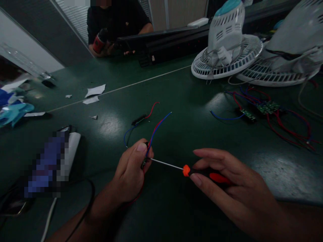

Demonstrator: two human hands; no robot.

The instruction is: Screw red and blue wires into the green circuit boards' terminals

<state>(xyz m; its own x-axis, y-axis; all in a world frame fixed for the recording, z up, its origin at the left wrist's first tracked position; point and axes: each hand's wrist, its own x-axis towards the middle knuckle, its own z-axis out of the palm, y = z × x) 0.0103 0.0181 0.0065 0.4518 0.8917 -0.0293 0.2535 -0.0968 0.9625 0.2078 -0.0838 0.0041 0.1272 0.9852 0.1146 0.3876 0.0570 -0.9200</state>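
Observation:
Pinched between the thumb and fingers of my left hand point(133, 168) is a small circuit board point(144, 162), mostly covered by the fingers. Red and blue wires point(158, 126) rise from it, and a red wire hangs below. My right hand point(234, 185) holds a screwdriver point(214, 176) by its black and orange-red handle. Its thin metal shaft points left, and the tip meets the board at my left fingers. Just beyond my left hand, a dark terminal-like piece point(139, 120) with one red and one blue wire lies on the green table point(181, 134).
Several wired circuit boards point(267, 107) lie at right, below two white fan parts point(227, 64). Paper scraps point(95, 90) and a phone-like device point(46, 164) with cables are at left. Across the table, a person point(118, 20) holds a red and black tool point(100, 41) near a long black panel point(174, 43).

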